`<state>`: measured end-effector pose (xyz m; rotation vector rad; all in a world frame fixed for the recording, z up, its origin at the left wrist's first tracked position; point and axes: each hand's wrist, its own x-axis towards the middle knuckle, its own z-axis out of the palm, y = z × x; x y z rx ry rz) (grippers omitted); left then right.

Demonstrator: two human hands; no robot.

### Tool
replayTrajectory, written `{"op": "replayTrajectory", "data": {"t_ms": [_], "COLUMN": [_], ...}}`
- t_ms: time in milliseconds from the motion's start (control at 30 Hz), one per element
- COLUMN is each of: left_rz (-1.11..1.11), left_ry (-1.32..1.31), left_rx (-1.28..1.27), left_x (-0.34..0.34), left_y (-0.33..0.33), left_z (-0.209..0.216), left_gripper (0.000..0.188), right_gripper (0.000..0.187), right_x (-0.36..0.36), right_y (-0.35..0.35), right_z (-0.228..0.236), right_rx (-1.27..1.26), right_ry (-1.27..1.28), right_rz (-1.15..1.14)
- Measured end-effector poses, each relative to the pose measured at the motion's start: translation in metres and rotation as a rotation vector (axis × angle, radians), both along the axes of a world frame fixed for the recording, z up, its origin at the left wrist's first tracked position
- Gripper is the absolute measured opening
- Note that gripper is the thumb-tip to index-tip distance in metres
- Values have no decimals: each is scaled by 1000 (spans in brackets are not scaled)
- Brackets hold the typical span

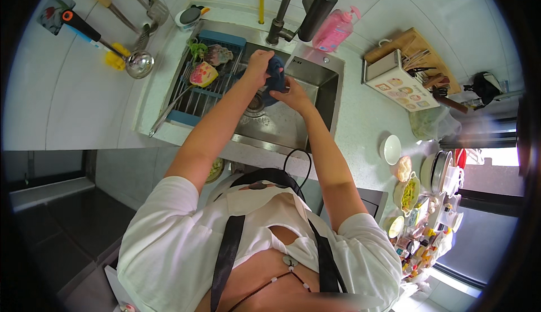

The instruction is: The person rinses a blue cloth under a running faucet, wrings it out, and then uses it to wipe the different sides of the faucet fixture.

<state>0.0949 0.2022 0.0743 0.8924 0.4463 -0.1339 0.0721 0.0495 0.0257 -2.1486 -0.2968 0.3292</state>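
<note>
Over the metal sink (315, 75), a dark blue cloth (275, 74) is bunched between my two hands. My left hand (260, 67) grips its upper left part with curled fingers. Lower down, my right hand (291, 94) has its fingers closed on the right edge of the same cloth. A thin stream of water seems to fall just right of it, below the dark grey faucet (293, 13). The drain (256, 104) lies under my hands, partly covered by my left forearm.
A blue-edged rack (222, 37) across the sink's left side bears a pink-and-yellow sponge-like piece (203, 75) and a long metal-handled tool (170, 109). A pink pump bottle (335, 30) stands behind the sink. Rightward are a utensil holder (397, 81) and a white bowl (390, 149).
</note>
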Motion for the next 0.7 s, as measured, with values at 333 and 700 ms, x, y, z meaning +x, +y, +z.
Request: {"op": "replayTrajectory", "data": {"t_ms": [333,700], "left_rz": [-161,-610], "left_ry": [-268,-822], "left_rx": [811,1746], "left_x": [5,6], "left_y": [36,51], "left_z": [-21,15], "left_gripper": [22,28], "right_gripper": [15,25], "right_x": [32,74], "right_y": [-31,-71], "right_z": [16,56], "right_rx": [13,120], "right_ry": [-372,80], "right_rz": [-257,-129]}}
